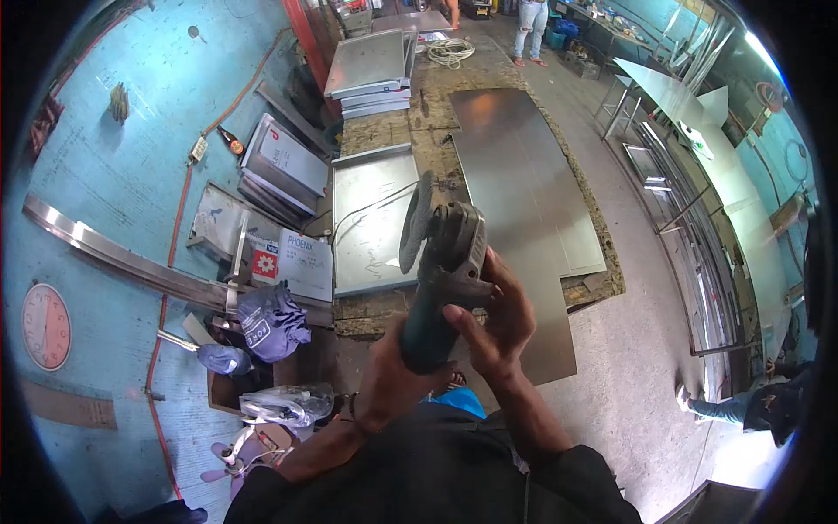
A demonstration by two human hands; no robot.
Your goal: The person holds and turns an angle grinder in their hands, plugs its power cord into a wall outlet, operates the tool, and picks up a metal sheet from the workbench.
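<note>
An angle grinder [429,332] with a dark green body is held up in front of my chest, its grey disc [416,223] tilted on edge toward the left. My left hand [386,377] is wrapped round the lower body. My right hand [499,319] grips the grinder's right side near the metal head, thumb on the near side and fingers partly hidden behind. Beyond the tool, a shallow metal tray [371,249] lies on the worn wooden workbench [429,122]. To the right of it, a large flat metal sheet [515,166] reaches past the bench's near end.
Stacked metal panels [367,65] and a coiled cable [450,52] sit at the bench's far end. Boxes and a dark bag [272,323] crowd the left wall. A long rack [690,253] of metal stands right. Other people are at the far end and lower right.
</note>
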